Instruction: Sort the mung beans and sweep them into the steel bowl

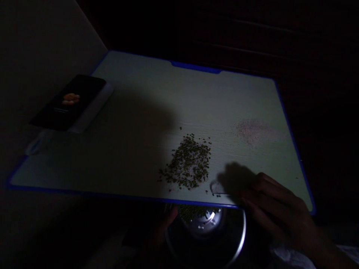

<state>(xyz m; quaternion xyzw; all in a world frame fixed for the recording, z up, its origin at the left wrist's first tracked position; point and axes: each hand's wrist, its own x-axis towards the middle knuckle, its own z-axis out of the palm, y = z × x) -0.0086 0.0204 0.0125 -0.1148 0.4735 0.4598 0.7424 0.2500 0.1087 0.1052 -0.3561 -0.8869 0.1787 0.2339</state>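
Note:
A loose pile of small green beans (192, 162) lies near the front edge of the pale, blue-rimmed tabletop (140, 130). Just right of it, my right hand (276, 207) is closed around a small thin tool with a rounded, pale end (215, 187); the grip and the tool's kind are lost in the dark. Below the front edge, a shiny metal bowl (239, 243) holds more green beans (190, 213) at its far side. My left hand (169, 218) shows mainly a thumb at the bowl's left rim, its other fingers hidden in shadow.
Toward the right lies a thin patch of fine pale grains (252, 130). A black box or packet (73, 101) with an orange picture sits at the left edge, beside a clear plastic piece (36, 144). Wall borders the left; the surroundings are very dark.

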